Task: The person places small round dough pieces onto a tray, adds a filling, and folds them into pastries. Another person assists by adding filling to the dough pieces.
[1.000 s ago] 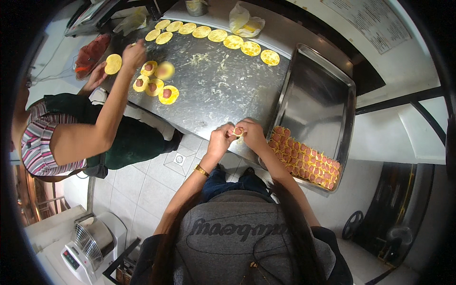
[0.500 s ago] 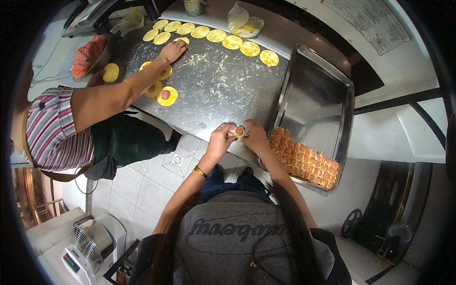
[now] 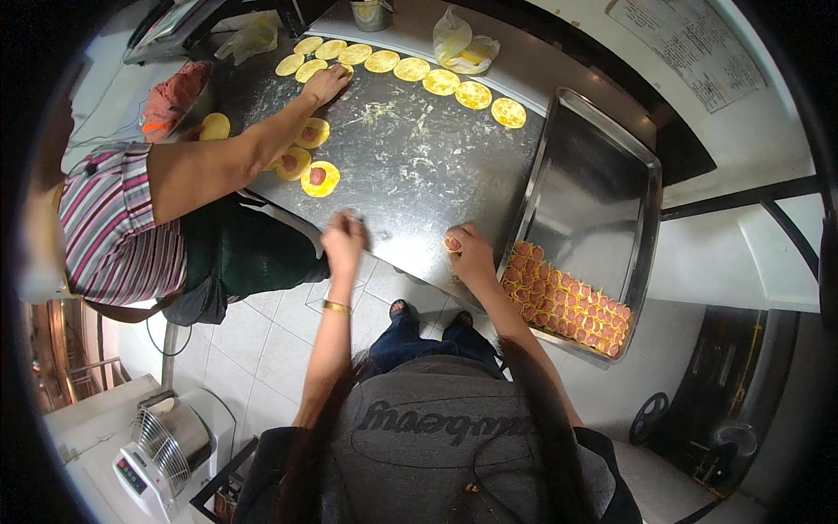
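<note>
Right hand (image 3: 471,256) pinches a dumpling (image 3: 453,244) by the worktable's (image 3: 419,175) near edge — tray (image 3: 594,188) just right, long axis near-to-far; left hand (image 3: 344,236), farther from the tray, blurs — its grip cannot be told.

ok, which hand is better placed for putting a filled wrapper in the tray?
Right, most likely: the right hand holds a filled wrapper beside the tray. The left hand is farther off, near a flat filled round.

Dark lettering (image 3: 436,423) on grey shirt (image 3: 403,479)
</note>
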A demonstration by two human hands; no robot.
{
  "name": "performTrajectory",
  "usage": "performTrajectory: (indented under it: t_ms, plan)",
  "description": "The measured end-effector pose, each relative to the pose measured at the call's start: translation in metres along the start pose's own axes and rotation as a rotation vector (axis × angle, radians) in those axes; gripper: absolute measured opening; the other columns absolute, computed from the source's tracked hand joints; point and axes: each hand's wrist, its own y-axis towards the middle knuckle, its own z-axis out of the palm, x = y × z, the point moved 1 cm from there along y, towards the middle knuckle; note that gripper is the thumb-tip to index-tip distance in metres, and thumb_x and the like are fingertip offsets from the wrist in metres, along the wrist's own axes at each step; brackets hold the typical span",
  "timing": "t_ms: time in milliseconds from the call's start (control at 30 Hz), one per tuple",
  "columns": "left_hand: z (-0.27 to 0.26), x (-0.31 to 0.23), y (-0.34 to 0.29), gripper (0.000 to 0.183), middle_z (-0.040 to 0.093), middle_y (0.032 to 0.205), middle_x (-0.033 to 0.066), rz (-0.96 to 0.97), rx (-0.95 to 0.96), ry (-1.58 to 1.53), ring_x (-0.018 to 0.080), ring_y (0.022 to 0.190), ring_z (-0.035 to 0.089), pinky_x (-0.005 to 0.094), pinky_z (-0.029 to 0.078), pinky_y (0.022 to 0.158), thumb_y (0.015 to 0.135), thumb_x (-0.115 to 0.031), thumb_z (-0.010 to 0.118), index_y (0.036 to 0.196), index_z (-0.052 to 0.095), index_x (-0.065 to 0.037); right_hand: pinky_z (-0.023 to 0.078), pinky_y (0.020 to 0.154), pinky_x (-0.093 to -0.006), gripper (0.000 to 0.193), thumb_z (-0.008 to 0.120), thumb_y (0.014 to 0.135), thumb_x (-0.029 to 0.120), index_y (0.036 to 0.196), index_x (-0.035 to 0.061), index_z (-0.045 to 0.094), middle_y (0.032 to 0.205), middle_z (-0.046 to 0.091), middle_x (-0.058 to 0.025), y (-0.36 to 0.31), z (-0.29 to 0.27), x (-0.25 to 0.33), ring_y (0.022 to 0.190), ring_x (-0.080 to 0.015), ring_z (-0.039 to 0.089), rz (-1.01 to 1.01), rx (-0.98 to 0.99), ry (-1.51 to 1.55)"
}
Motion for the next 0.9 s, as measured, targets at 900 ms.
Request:
performTrajectory:
  t_ms: [900]
  plan:
    - [-0.007,0.018,0.034,0.027,0.068,0.078,0.0148,-0.373,-0.097,0.161,0.0263,0.076,0.066,0.0352,0.050,0.072,0.071,-0.027,0.070,0.081,0.067,-0.002,0.048,0.076,-0.0378,0.038,0.059,0.062,-0.008,0.098,0.0040,0.066,0.094,0.063,-0.0125,-0.030,-0.162,-0.127,0.087,-0.0316,0.060,-0.108,0.180,-0.111]
